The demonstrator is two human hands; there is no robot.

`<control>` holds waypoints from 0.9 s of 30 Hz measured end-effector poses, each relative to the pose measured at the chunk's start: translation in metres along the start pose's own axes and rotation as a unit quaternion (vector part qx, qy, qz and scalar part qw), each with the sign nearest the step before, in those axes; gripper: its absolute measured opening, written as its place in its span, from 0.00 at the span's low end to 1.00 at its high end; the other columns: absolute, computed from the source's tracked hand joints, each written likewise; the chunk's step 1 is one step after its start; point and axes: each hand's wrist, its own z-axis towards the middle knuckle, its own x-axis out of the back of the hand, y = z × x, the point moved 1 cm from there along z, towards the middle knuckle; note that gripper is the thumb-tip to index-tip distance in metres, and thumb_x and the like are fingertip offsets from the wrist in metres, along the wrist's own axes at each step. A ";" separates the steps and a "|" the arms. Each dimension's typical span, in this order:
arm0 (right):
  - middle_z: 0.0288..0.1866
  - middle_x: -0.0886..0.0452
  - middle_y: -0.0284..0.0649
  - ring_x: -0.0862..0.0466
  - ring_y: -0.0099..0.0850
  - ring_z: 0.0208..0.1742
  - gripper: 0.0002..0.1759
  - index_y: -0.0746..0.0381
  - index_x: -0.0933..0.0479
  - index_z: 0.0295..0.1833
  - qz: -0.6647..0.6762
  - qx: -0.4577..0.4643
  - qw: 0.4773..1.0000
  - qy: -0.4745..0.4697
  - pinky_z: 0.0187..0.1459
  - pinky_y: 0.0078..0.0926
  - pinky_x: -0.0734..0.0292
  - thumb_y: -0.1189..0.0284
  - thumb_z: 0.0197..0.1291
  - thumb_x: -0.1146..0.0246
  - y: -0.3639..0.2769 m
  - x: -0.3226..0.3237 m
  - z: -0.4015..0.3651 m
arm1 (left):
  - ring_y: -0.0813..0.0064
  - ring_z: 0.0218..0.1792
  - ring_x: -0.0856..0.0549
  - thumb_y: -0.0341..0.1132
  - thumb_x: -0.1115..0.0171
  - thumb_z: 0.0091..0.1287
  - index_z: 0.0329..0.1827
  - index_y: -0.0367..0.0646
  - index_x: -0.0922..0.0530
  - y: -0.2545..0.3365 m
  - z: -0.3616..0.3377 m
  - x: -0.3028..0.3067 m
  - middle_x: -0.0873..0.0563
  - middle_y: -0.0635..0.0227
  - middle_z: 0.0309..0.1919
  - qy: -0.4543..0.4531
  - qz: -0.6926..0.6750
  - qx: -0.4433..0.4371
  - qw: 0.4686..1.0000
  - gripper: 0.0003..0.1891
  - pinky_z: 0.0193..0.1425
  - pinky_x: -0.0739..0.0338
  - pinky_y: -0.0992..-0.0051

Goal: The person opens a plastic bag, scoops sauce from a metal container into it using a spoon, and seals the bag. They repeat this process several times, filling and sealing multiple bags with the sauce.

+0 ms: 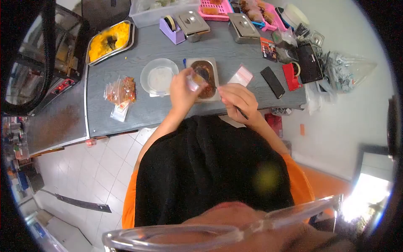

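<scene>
My left hand (183, 91) is closed on a small clear plastic bag (195, 80), held above a metal tray (214, 67) of dark brown sauce (205, 93). To its right, my right hand (240, 101) is closed with fingers pinched together near the tray's edge. A thin dark handle (242, 112) sticks out below that hand; what is at its other end cannot be made out. A round translucent container (147, 80) stands left of my left hand. Beyond my right hand lies a stack of small clear bags (242, 76).
Filled bags (121, 90) lie at the left, with a tray of yellow food (110, 40) behind them. Lidded metal containers (192, 24) and a purple tape dispenser (171, 32) stand at the back. A black phone (273, 82) and red tape dispenser (290, 77) are at the right.
</scene>
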 end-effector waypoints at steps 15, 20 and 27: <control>0.39 0.19 0.47 0.18 0.31 0.39 0.12 0.70 0.27 0.42 0.254 -0.392 0.806 0.363 0.43 0.27 0.22 0.71 0.68 0.49 0.057 -0.020 -0.045 | 0.60 0.45 0.21 0.40 0.23 0.43 0.48 0.37 0.26 -0.016 -0.003 0.008 0.18 0.60 0.41 0.031 -0.009 0.028 0.999 0.31 0.50 0.27 0.67; 0.40 0.19 0.44 0.17 0.33 0.40 0.10 0.68 0.24 0.40 0.084 -0.365 0.920 0.117 0.40 0.23 0.23 0.72 0.65 0.46 0.076 -0.067 -0.107 | 0.68 0.48 0.21 0.35 0.23 0.44 0.53 0.37 0.29 -0.034 -0.010 0.032 0.17 0.62 0.43 0.034 -0.050 0.096 0.994 0.33 0.54 0.29 0.69; 0.37 0.18 0.43 0.17 0.35 0.38 0.06 0.66 0.23 0.41 0.093 -0.324 0.938 0.080 0.40 0.28 0.23 0.79 0.60 0.43 0.050 -0.070 -0.096 | 0.68 0.48 0.20 0.34 0.23 0.44 0.52 0.38 0.29 -0.044 -0.017 0.042 0.16 0.62 0.42 0.059 -0.035 0.127 0.989 0.32 0.53 0.28 0.70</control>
